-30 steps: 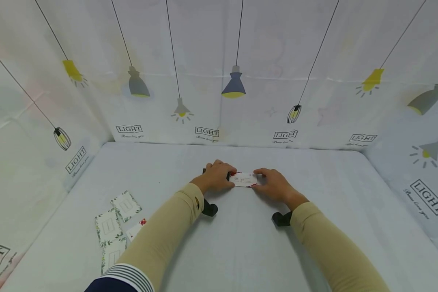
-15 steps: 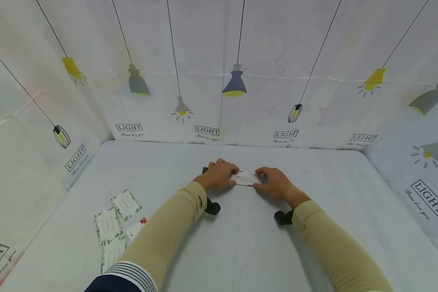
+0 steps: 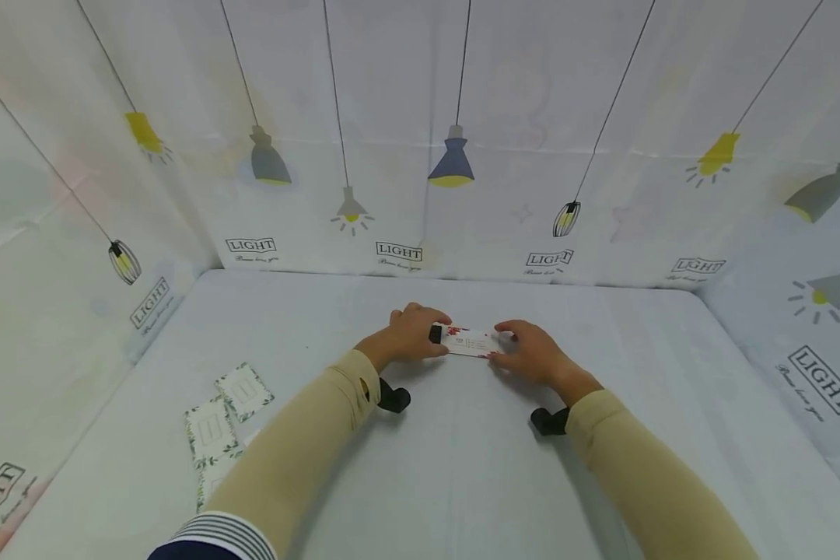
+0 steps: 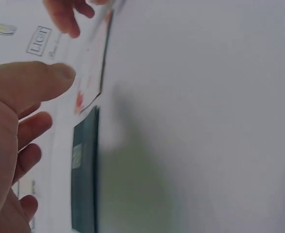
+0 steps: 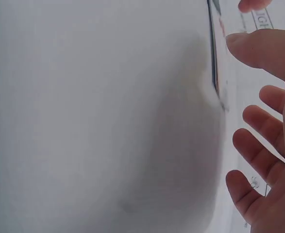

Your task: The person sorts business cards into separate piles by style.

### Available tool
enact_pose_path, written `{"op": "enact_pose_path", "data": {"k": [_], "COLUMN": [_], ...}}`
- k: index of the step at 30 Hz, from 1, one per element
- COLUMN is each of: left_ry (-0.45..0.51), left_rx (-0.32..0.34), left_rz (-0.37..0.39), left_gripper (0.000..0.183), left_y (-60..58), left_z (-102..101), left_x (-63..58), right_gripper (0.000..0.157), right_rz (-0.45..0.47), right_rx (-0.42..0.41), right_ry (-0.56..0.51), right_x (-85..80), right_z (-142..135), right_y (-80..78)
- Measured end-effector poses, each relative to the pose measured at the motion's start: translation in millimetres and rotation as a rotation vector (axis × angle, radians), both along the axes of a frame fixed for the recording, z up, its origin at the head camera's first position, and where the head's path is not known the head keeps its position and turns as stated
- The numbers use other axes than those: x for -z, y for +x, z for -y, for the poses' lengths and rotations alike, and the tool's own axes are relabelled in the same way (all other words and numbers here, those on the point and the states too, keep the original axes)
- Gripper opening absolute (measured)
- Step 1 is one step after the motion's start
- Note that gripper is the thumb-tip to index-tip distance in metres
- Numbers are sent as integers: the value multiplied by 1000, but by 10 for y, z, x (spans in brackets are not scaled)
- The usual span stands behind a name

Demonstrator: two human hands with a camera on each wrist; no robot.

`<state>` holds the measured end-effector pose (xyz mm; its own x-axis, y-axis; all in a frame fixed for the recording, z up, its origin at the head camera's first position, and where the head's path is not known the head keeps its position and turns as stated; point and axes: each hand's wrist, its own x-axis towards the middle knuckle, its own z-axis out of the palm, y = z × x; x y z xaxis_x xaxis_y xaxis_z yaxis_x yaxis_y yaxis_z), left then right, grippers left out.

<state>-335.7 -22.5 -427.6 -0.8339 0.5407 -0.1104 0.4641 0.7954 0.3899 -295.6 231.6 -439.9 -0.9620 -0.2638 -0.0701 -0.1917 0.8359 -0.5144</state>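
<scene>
A white card with red flowers and small print [image 3: 469,342] lies on the table between my two hands. My left hand [image 3: 411,334] is at the card's left end, its thumb and index finger spread near the corners. Below that hand, a dark green flat piece with a pale label [image 4: 85,170] lies end to end with the card in the left wrist view. The right hand [image 3: 534,356] is at the card's right end, its thumb and index finger at the corners. In the right wrist view its other fingers [image 5: 254,150] are loosely spread.
Several white cards with green leafy borders [image 3: 211,429] lie at the left on the white table [image 3: 448,474], partly hidden by the left sleeve [image 3: 308,443]. A white curtain [image 3: 392,93] printed with lamps stands behind the table.
The left hand has shifted slightly left, so more of the flowered card's left end and the dark piece show. The right hand has moved a little right.
</scene>
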Motion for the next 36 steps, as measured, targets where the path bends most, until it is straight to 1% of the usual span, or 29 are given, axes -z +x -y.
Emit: {"op": "enact_pose_path", "data": {"k": [5,9,12,16,21,23,27,31,36], "left_ry": [29,27,23,60,120,134,129,117,155], "left_rx": [-1,-12,-36,-43,-35,-42,-81,-114,-147], "left_rz": [54,78,90,99,116,121,123,126,152], "left_gripper": [55,57,57,55,54,54,57,55,53], "left_y": [106,240,368,530,731,816,983,1105,1227], "left_z": [332,662,917,1209,1490,1584,1766,1964,2233], "left_x": [-141,-231,-251,-272,-319,-334,-321,-262,-222], "right_gripper": [63,66,66,63,62,62,61,60,57], "right_rz": [-5,-33,-52,-74,-59,-51,-62,-73,-63], "right_rx": [-25,-65,-86,-111,-154,-177,-251,-331,-377], "right_ry": [-12,-21,-45,-80,-120,-123,-117,-132,-163], "right_x": [-70,-128,-166,-171,-132,-124,-133,-126,-41], "right_z": [61,198,319,478,715,817,1041,1269,1580], "right_y": [123,247,361,488,622,675,778,876,991]}}
